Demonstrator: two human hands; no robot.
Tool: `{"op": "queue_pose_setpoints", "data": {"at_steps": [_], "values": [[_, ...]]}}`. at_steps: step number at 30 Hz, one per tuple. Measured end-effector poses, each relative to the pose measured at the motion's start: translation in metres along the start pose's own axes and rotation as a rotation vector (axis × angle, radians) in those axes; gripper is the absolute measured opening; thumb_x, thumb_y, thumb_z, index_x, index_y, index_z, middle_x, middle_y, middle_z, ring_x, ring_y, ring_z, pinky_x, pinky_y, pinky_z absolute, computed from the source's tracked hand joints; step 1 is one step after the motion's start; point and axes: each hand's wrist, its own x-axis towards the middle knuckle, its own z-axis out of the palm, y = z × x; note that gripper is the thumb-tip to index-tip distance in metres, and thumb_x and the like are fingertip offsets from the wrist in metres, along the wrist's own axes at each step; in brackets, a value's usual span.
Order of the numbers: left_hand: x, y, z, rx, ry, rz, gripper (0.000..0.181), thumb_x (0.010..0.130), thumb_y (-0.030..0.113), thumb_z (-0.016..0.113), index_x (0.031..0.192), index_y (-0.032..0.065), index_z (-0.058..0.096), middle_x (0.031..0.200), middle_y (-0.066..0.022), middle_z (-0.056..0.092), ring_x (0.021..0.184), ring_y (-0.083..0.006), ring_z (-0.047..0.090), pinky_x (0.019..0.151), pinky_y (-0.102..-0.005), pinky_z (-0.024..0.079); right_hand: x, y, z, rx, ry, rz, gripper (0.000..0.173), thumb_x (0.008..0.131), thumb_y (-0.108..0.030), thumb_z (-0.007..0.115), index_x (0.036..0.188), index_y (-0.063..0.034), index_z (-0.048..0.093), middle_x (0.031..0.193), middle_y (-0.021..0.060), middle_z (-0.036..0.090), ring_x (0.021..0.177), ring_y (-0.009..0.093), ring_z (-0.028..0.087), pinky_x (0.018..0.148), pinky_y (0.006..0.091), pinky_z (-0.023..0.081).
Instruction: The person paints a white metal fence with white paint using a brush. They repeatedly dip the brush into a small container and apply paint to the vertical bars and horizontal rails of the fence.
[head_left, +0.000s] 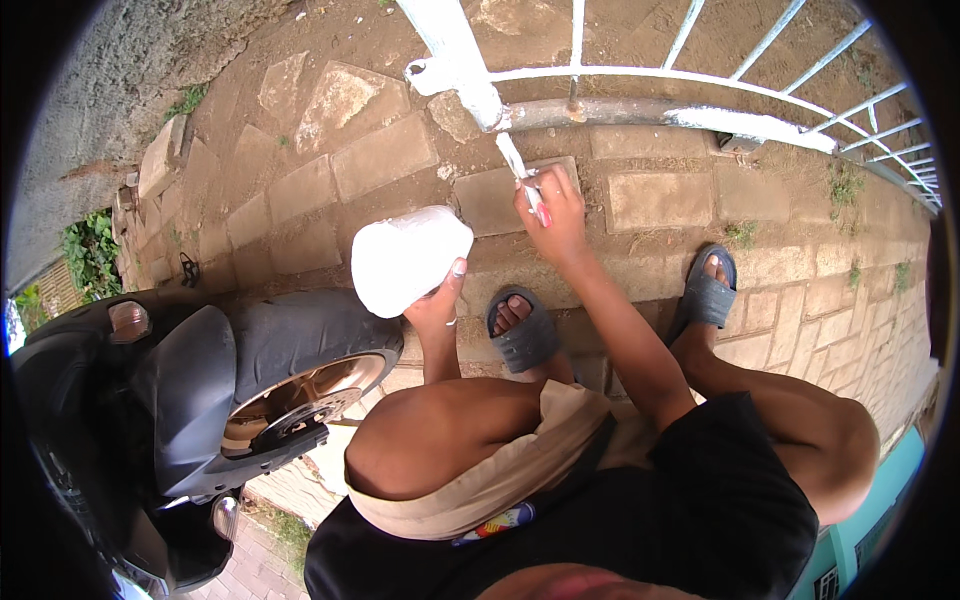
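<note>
My right hand (553, 210) grips a paintbrush (529, 192) whose handle is smeared white, with a pink-red end. The brush's tip lies just below the foot of a thick white gate post (461, 60); whether it touches the metal I cannot tell. My left hand (441, 295) holds a white paint-coated container (409, 259), tilted, its far side hidden. From the post's foot runs a bottom rail (596, 112), bare grey-brown and rusty near the post. Farther right, white paint (739, 121) covers that rail. Above it curves a thin white bar (637, 73) with upright bars.
A black motorcycle's wheel (315, 352) stands close on the left, near my left arm. Paving blocks (660, 201) and soil lie under the gate. My sandalled feet (517, 322) are below my hands. A rough grey wall (112, 112) rises at the upper left.
</note>
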Motion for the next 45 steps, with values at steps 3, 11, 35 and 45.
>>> {"op": "queue_pose_setpoints", "data": {"at_steps": [3, 11, 35, 45], "values": [[0.001, -0.007, -0.010, 0.055, -0.001, -0.047, 0.068, 0.078, 0.000, 0.083, 0.138, -0.0008, 0.050, 0.126, -0.0127, 0.062, 0.115, -0.0231, 0.061, 0.103, -0.0380, 0.049, 0.003, -0.008, -0.006, 0.191, 0.301, -0.109, 0.019, 0.085, -0.002, 0.074, 0.095, -0.0008, 0.058, 0.099, 0.0178, 0.059, 0.085, 0.035, 0.066, 0.072, 0.0403, 0.054], [0.007, -0.001, 0.008, -0.002, -0.025, -0.020, 0.067, 0.078, 0.002, 0.084, 0.137, -0.0006, 0.051, 0.126, -0.0119, 0.062, 0.115, -0.0226, 0.060, 0.103, -0.0381, 0.048, 0.014, -0.013, -0.008, 0.272, 0.285, -0.057, 0.019, 0.088, -0.001, 0.072, 0.099, 0.0003, 0.057, 0.101, 0.0173, 0.059, 0.088, 0.034, 0.065, 0.074, 0.0396, 0.053], [0.005, 0.005, 0.008, -0.003, 0.019, -0.016, 0.064, 0.078, 0.002, 0.084, 0.134, -0.0025, 0.053, 0.123, -0.0124, 0.064, 0.112, -0.0231, 0.062, 0.099, -0.0378, 0.051, -0.020, -0.015, 0.011, 0.161, 0.055, -0.050, 0.018, 0.088, -0.002, 0.072, 0.097, -0.0006, 0.056, 0.102, 0.0192, 0.061, 0.096, 0.038, 0.069, 0.076, 0.0423, 0.055], [0.008, 0.001, 0.002, 0.000, 0.031, -0.012, 0.068, 0.079, -0.002, 0.082, 0.138, -0.0013, 0.049, 0.125, -0.0133, 0.063, 0.112, -0.0234, 0.063, 0.096, -0.0365, 0.053, -0.028, -0.016, 0.014, 0.180, 0.154, -0.091, 0.015, 0.086, -0.001, 0.073, 0.096, -0.0005, 0.062, 0.105, 0.0175, 0.063, 0.097, 0.037, 0.069, 0.078, 0.0439, 0.056]]}}
